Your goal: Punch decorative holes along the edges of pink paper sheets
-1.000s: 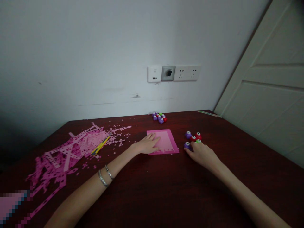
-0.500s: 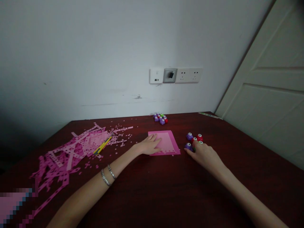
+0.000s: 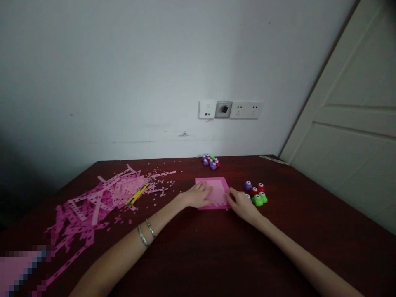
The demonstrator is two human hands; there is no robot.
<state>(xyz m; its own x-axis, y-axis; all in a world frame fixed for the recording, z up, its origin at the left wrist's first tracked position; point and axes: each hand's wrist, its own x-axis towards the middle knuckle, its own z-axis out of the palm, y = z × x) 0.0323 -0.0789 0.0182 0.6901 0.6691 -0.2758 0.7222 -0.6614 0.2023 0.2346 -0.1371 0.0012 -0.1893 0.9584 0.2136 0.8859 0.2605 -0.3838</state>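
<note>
A pink paper sheet point(image 3: 216, 187) lies flat on the dark red table point(image 3: 216, 247). My left hand point(image 3: 196, 196) rests open on the sheet's left part, fingers flat. My right hand point(image 3: 239, 204) is at the sheet's right edge, fingers curled against the paper; what it holds, if anything, I cannot make out. Just right of it stand several small craft punches point(image 3: 256, 194), purple, red and green. My left wrist wears two silver bracelets point(image 3: 145, 232).
A second cluster of small punches point(image 3: 210, 161) sits at the table's back by the wall. Pink punched paper strips and confetti point(image 3: 99, 202) cover the left side, with a yellow utility knife point(image 3: 136, 194) on them. Wall sockets point(image 3: 230, 109) are above; a door point(image 3: 349, 123) stands right.
My right hand left the punches and moved left to the pink sheet's right edge, uncovering the green punches. The camera tilted up slightly. My left hand stayed on the sheet.
</note>
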